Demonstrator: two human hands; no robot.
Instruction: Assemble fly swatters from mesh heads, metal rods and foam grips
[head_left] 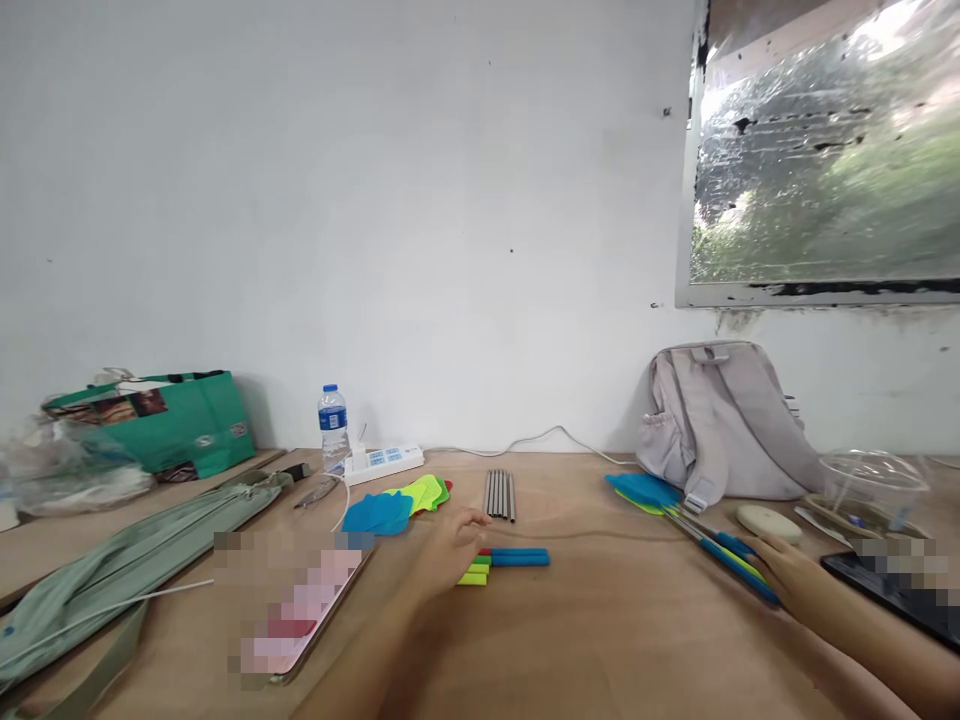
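My left hand (448,548) is held over the table with its fingers loosely bent and apart, nothing visible in it. Just beyond its fingertips lies a row of several thin metal rods (501,497). Blue, green and yellow handle tubes (520,557) lie beside it, partly covered by the hand. To its left rest loose leaf-shaped swatter heads (381,512) in blue, yellow-green and red. At the right, my right hand (776,562) closes over the blue handle of a fly swatter (733,544). Other assembled swatters (739,570) lie against it, their blue and yellow-green heads (643,490) pointing away.
A pink-screened phone (311,615) and a grey-green bag (150,550) lie at left. A water bottle (332,425), power strip (384,464) and green bag (195,430) stand behind. At right are a backpack (720,420), a white oval object (769,523), a plastic container (874,485) and a dark phone (892,590).
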